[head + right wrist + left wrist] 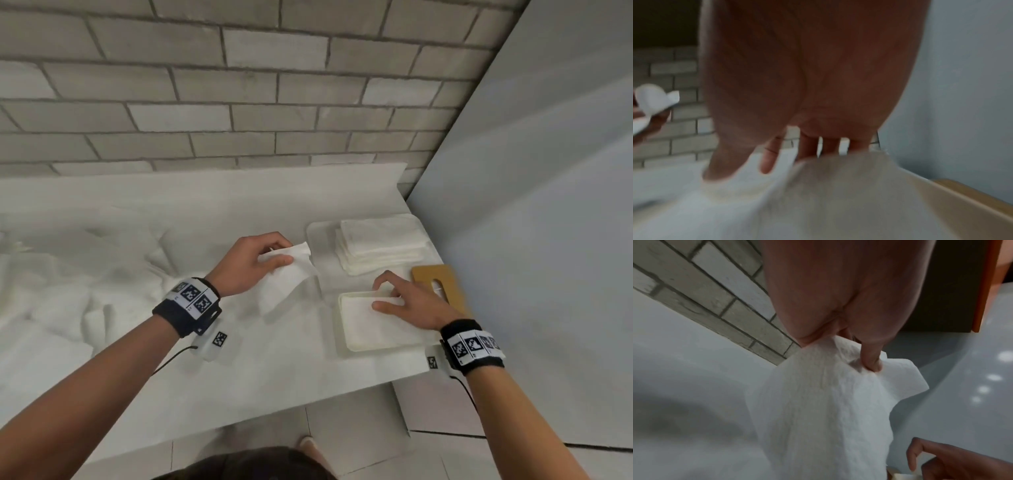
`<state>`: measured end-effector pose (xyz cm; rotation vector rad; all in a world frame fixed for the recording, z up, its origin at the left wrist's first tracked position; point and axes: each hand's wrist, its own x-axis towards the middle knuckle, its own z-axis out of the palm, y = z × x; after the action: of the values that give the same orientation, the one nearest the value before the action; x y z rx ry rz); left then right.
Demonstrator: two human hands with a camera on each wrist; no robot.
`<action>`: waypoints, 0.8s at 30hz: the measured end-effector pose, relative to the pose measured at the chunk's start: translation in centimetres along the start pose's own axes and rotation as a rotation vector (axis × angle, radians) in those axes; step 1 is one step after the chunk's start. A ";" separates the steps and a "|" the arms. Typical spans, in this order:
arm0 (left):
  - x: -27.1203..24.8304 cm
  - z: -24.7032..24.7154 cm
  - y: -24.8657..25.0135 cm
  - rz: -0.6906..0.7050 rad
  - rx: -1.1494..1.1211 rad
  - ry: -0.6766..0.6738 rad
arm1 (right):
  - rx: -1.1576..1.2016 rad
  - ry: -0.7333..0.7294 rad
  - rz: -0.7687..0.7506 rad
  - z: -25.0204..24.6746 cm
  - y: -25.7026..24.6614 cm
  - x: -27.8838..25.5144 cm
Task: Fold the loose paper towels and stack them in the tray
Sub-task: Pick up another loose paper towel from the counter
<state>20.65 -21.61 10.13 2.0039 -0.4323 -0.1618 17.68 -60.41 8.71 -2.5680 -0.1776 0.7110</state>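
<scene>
Left hand (250, 265): fingers curled, pinching the upper edge of one loose paper towel (286, 279). The sheet hangs from the pinch and drapes below and to the right of the hand, its lower part close to the surface (274, 359); contact there cannot be told. In the left wrist view one fingertip (872, 365) presses into the sheet near its top corner.

Right hand (411, 301): fingers spread and fairly straight, lying on a folded towel (363, 315) that sits in the tray (342, 329). Thumb and forefinger rest on the towel's far right part; the right wrist view is blurred, so whether any finger hooks under an edge cannot be told. The tray lies directly under and to the left of this hand.

Beyond the right hand, a stack of folded towels (383, 243) sits on a white board (317, 233). Just right of the hand, a wooden board (431, 277) with a slot. Left of the left hand, a heap of loose towels (68, 274) on the surface. Hands are well apart.
</scene>
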 end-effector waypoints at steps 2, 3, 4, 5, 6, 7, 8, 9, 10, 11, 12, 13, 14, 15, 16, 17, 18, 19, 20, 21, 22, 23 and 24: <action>-0.4 2.0 1.1 -0.010 0.007 0.014 | 0.042 -0.064 0.040 -0.5 2.0 -0.7; -0.7 2.9 1.6 -0.017 0.008 0.022 | 0.012 -0.084 0.057 -0.7 3.0 -1.1; -0.9 3.7 2.0 -0.023 0.007 0.029 | -0.024 -0.088 0.065 -0.9 4.1 -1.4; -1.2 4.4 2.4 -0.025 0.009 0.038 | -0.070 -0.066 0.067 -0.9 5.0 -1.4; -1.4 5.1 2.7 -0.026 0.011 0.047 | -0.106 -0.037 0.058 -0.9 5.5 -1.4; -1.6 5.8 3.2 -0.029 0.011 0.053 | -0.142 -0.011 0.043 -0.7 5.7 -1.4; -1.7 6.5 3.6 -0.033 0.009 0.059 | -0.169 0.003 0.019 -0.5 5.9 -1.3; -1.7 7.1 4.1 -0.039 0.008 0.062 | -0.192 0.000 -0.004 -0.4 5.8 -1.3; -1.7 7.8 4.6 -0.045 0.007 0.063 | -0.219 0.000 -0.028 -0.3 5.8 -1.3; -1.6 8.4 5.2 -0.048 0.008 0.060 | -0.256 0.028 -0.049 -0.3 5.8 -1.5; -1.4 9.1 5.8 -0.045 0.020 0.054 | -0.266 0.103 -0.084 -0.5 5.7 -1.9; -1.1 9.6 6.6 -0.037 0.041 0.047 | -0.207 0.210 -0.136 -0.9 5.3 -2.5; -0.8 10.3 7.4 -0.025 0.059 0.040 | -0.057 0.321 -0.203 -1.3 4.5 -3.3; -0.5 10.9 8.3 -0.010 0.066 0.030 | 0.171 0.395 -0.264 -1.6 3.1 -4.4; 0.0 11.6 9.2 0.010 0.060 0.015 | 0.395 0.409 -0.297 -1.8 1.4 -5.6; 0.5 12.3 10.0 0.033 0.046 -0.001 | 0.548 0.386 -0.313 -2.0 -0.2 -6.6; 1.1 13.1 10.9 0.056 0.030 -0.012 | 0.591 0.382 -0.312 -1.9 -1.3 -7.2; 1.6 13.7 11.6 0.071 0.013 -0.016 | 0.560 0.412 -0.309 -1.7 -2.0 -7.5; 2.2 14.3 12.1 0.074 0.004 -0.014 | 0.525 0.471 -0.303 -1.5 -2.1 -7.6; 2.6 14.7 12.4 0.066 0.003 -0.011 | 0.523 0.539 -0.292 -1.3 -1.7 -7.5; 2.9 14.9 12.3 0.050 0.016 -0.017 | 0.551 0.603 -0.271 -1.2 -0.9 -7.3; 3.1 15.0 11.8 0.030 0.040 -0.037 | 0.583 0.658 -0.227 -1.2 0.1 -7.2; 3.2 15.1 11.2 0.000 0.072 -0.062 | 0.607 0.693 -0.169 -1.1 1.2 -7.1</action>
<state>16.55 -39.93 13.43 2.0740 -0.4836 -0.2114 12.19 -63.65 12.21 -2.0279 0.0474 -0.1942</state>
